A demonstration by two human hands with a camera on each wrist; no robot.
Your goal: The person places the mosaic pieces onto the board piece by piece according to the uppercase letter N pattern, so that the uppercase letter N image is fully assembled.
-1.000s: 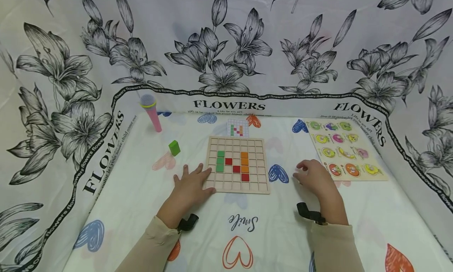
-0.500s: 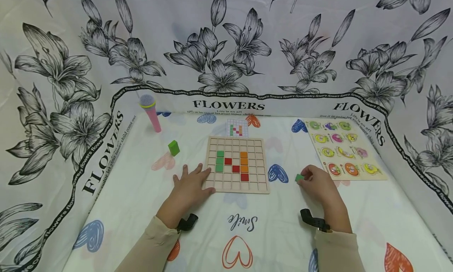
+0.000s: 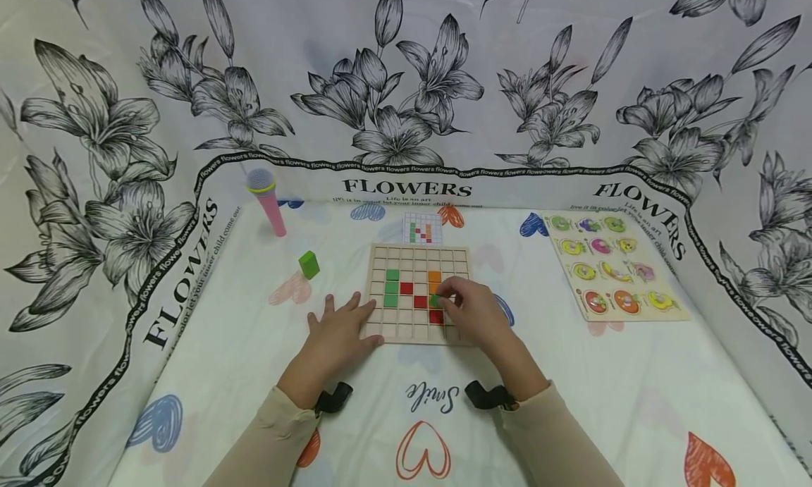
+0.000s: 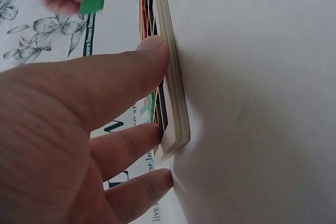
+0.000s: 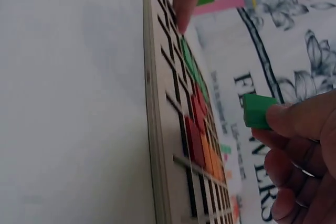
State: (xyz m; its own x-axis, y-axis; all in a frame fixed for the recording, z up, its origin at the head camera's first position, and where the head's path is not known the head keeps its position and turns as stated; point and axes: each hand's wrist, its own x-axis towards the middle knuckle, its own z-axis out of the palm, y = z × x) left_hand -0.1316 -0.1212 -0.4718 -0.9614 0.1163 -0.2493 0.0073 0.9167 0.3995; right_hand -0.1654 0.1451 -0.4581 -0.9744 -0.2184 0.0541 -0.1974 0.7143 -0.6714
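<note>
A wooden grid board (image 3: 406, 333) lies mid-table, with green tiles (image 3: 391, 287), red tiles (image 3: 407, 288) and orange tiles (image 3: 434, 278) set in its cells. My left hand (image 3: 336, 340) is spread flat at the board's left edge; in the left wrist view its thumb (image 4: 131, 66) and fingertips touch the rim. My right hand (image 3: 476, 311) is over the right half of the board. Between its thumb and finger it pinches a small green tile (image 5: 258, 110), held above the board surface in the right wrist view. The hand partly hides the orange column.
A small pattern card (image 3: 423, 228) lies behind the board, showing coloured squares. To the left are a green block (image 3: 309, 264) and a pink toy microphone (image 3: 271, 204). A fruit picture board (image 3: 609, 268) lies at the right.
My right hand picked up the green tile right of the board and carried it left over the board. The left hand stays in place.
</note>
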